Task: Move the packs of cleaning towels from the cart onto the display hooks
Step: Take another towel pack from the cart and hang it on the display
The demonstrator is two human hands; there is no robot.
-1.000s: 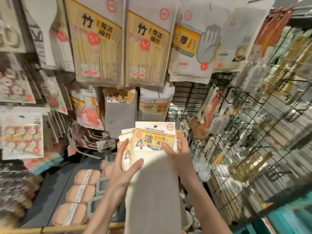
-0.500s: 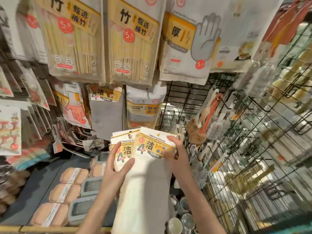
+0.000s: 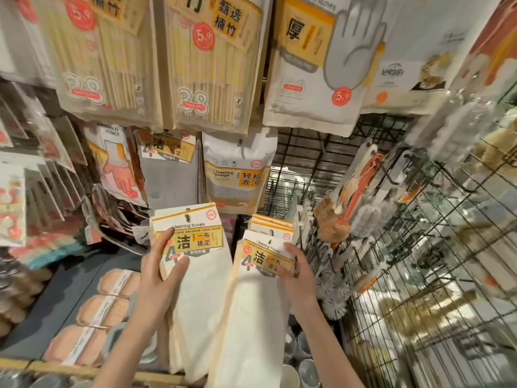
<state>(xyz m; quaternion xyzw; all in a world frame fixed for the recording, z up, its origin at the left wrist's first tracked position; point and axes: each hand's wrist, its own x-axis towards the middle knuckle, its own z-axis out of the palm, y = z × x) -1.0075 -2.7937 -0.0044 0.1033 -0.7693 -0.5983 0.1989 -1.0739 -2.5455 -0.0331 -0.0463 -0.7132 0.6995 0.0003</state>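
Now your left hand grips one cleaning-towel pack; your right hand grips the remaining stack. Both hang lengthwise. The hook sits farther back, unseen.

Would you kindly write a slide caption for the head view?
Left hand and right hand each hold a pack of cleaning towels below hanging chopstick packs.

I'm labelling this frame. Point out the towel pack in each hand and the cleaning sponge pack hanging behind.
left-hand towel pack (image 3: 193, 236): head view, on its yellow label.
right-hand towel pack (image 3: 265, 256): head view, on its label.
cleaning sponge pack (image 3: 237, 175): head view, on its front.
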